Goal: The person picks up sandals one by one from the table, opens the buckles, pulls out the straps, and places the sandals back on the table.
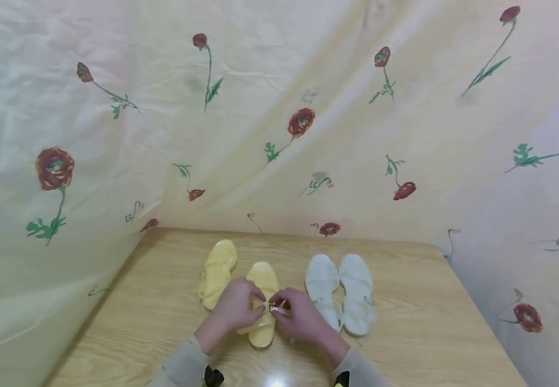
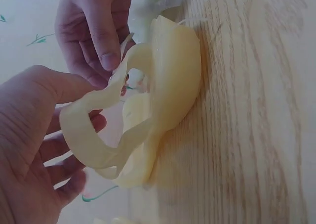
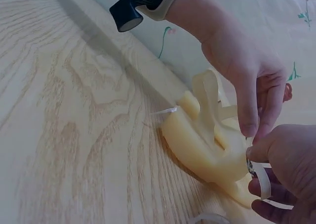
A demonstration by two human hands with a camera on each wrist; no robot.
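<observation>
The yellow sandal (image 1: 262, 277) rests on its sole (image 2: 180, 75) on the worktop (image 1: 429, 301), between the wrists. It looks light, and its smooth plastic may slide if tugged. The thin strap (image 2: 78, 140) bows loosely and should bend easily, while the thicker sole seems firmer. The strap's end and the small metal buckle (image 3: 250, 165) suit a fingertip hold; the sole would steady it. The left hand (image 1: 241, 306) pinches the strap; the right hand (image 1: 301, 314) grips the buckle side. Another yellow sandal (image 1: 219, 271) lies to the left, two white sandals (image 1: 322, 277) to the right.
</observation>
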